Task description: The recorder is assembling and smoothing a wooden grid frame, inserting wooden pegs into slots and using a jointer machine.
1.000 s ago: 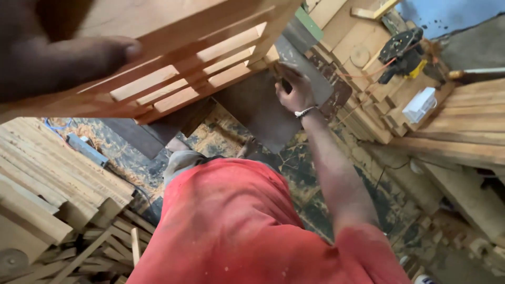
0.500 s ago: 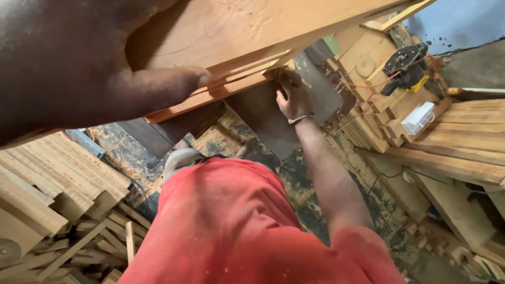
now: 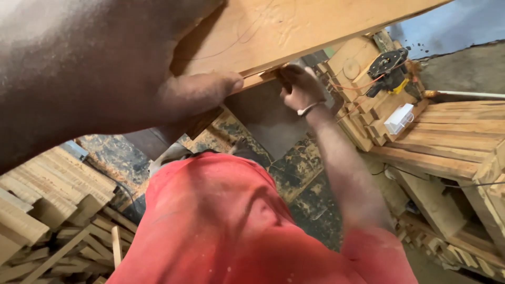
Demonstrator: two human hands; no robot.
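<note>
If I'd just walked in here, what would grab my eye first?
Probably the big wooden frame held up across the top of the view, gripped by the left hand close to the camera and the right hand farther along its lower edge. Below comes the bright red shirt. Stacks of cut timber lie at the right, more wood strips at the lower left.

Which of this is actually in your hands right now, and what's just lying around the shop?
In hand:
wooden panel, gripped at its edge by left hand and right hand

Lying about:
power tool
clear plastic box
stacked planks
wood offcuts
</note>
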